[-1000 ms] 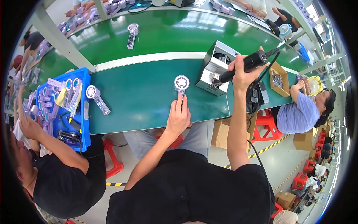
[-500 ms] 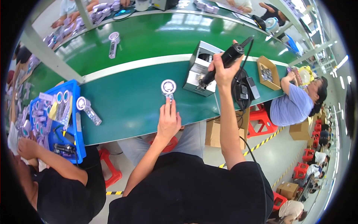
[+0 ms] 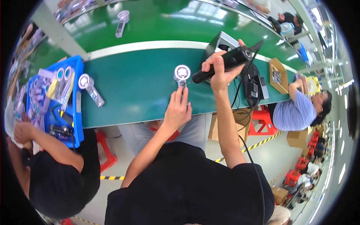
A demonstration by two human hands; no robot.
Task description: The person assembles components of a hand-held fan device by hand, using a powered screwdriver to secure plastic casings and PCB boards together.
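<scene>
A small lilac handheld fan [image 3: 182, 71] lies on the green bench, its round head pointing away from me. My left hand [image 3: 177, 111] holds its handle down, with the fingers closed around the lower end. Wrapped in my right hand [image 3: 221, 79] is a black electric screwdriver [image 3: 234, 59], held tilted, its tip just to the right of the fan's handle and apparently a little above the bench. Its cable runs down by my right arm. Behind the screwdriver stands a grey metal box [image 3: 218, 42], partly hidden by my hand.
On the left, a blue crate [image 3: 78, 108] holds several fans and tools, beside a second fan [image 3: 91, 90]. Another fan [image 3: 122, 24] lies on the far green surface. Right of me are a black adapter with cables [image 3: 252, 87] and a cardboard tray [image 3: 284, 78]. Co-workers sit either side.
My right hand has brought the screwdriver tip away from the grey box, leftward to beside the fan. My left hand stays on the fan's handle. The whole view has shifted slightly.
</scene>
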